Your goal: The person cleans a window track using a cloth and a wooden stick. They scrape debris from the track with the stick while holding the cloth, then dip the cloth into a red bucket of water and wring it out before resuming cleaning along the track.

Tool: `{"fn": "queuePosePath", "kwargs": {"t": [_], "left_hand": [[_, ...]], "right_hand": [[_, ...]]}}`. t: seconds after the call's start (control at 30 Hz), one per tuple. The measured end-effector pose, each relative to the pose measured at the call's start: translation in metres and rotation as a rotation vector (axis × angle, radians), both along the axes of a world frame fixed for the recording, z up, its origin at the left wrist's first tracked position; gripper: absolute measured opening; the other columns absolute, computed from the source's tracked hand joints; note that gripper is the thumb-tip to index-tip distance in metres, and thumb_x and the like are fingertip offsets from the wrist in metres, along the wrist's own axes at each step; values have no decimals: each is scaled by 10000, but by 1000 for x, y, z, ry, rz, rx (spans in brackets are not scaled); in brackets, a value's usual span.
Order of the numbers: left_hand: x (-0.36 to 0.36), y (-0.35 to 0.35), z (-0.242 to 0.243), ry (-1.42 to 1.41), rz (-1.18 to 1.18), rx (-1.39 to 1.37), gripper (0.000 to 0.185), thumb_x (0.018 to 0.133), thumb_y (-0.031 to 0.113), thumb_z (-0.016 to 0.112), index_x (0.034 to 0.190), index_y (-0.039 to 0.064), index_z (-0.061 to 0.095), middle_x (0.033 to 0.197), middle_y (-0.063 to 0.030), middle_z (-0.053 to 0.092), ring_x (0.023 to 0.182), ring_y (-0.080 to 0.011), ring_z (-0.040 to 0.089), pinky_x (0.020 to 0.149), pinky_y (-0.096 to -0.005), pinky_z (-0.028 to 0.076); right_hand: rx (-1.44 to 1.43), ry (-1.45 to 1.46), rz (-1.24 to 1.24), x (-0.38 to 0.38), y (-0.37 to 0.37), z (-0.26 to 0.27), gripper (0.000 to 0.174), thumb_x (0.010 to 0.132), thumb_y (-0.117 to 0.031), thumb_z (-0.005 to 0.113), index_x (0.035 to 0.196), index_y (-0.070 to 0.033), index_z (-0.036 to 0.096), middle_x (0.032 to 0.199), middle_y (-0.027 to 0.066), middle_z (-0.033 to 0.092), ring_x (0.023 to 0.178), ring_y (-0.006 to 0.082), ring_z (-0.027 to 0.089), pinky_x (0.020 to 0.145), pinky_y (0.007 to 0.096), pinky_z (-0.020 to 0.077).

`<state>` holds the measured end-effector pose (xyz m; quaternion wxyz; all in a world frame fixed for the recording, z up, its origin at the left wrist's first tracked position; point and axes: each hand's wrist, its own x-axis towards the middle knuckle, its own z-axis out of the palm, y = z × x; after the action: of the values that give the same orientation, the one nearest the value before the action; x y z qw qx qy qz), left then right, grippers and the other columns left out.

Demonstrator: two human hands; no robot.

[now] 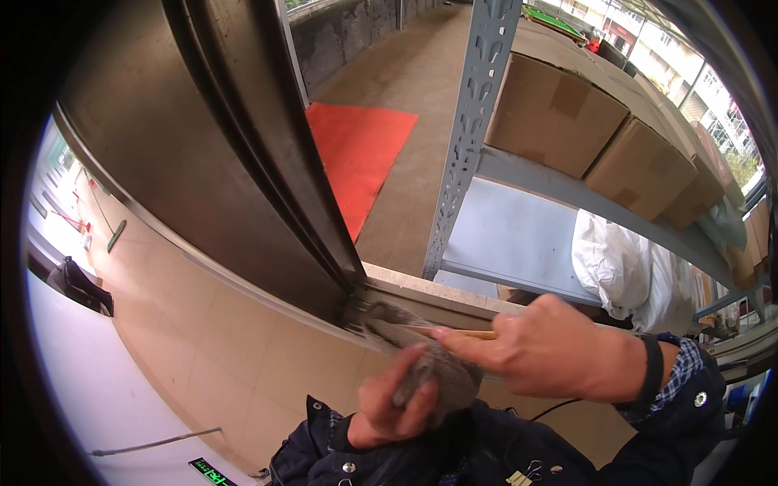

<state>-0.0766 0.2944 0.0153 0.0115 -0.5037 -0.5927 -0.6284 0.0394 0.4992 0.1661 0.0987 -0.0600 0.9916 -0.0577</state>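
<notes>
My left hand (398, 398) grips a bunched grey-brown cloth (450, 389) by its lower part. My right hand (547, 355) holds a thin wooden stick (480, 333), index finger stretched along it. The stick's far end points left and goes into a fold of the cloth, so its tip is hidden. The cloth's upper end lies at the corner of a window sill track (437, 302), beside the foot of a dark brown window frame (304, 243). Whether the cloth presses into the track, I cannot tell.
Beyond the sill stands a grey metal shelf post (471, 121), with cardboard boxes (559, 112) and white plastic bags (611, 261) on the rack. A red mat (361, 158) lies on the floor outside. At left are a tiled floor (200, 328) and a white surface (91, 376).
</notes>
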Motion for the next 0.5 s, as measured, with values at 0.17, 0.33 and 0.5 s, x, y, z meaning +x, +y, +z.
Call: {"fn": "queuePosePath", "kwargs": {"t": [0.17,0.33,0.5], "left_hand": [[-11,1,-16,-367,152,133,442,946,77,679,1345,-104,614,1118,-282,741,886,-322,750,761,-346,603],[-11,-2,-12,-30,55,85,458,919,47,687,1342,-112,613,1109,-286,751,895,-312,775,769,-374,601],[-19,-5,-6,-272,45,23,450,908,48,696,1322,-114,628,1078,-275,752,808,-327,768,726,-366,596]], "right_hand": [[-79,139,87,-52,-4,-16,701,837,-174,686,1524,-173,551,676,114,664,565,286,676,500,403,519],[17,-33,-22,-21,-15,10,578,916,-175,605,1486,-82,569,738,115,712,674,278,732,554,397,549],[-29,75,42,-40,-12,-12,603,895,-169,617,1490,-89,566,714,114,701,652,285,727,545,401,545]]}}
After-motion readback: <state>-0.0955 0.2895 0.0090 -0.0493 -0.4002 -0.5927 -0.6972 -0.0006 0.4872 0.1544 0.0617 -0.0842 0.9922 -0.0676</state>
